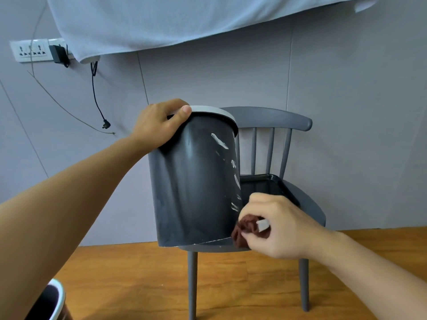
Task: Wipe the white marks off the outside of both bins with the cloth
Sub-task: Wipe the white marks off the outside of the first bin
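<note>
A dark grey round bin [191, 181] with a pale rim is tilted on the seat of a grey chair [307, 204]. White smears [231, 162] run down its right side. My left hand [159, 125] grips the bin's top rim, thumb over the edge. My right hand [275, 225] holds a bunched brown cloth [245, 229] with a small white tag against the bin's lower right edge. A second bin [49, 301], dark with a white rim, shows partly at the bottom left corner.
A black tray [277, 181] lies on the chair seat behind the bin. The floor [138, 273] is wooden. On the wall hang a white towel [161, 21], a power strip [30, 50] with a plugged adapter, and a dangling black cable [97, 98].
</note>
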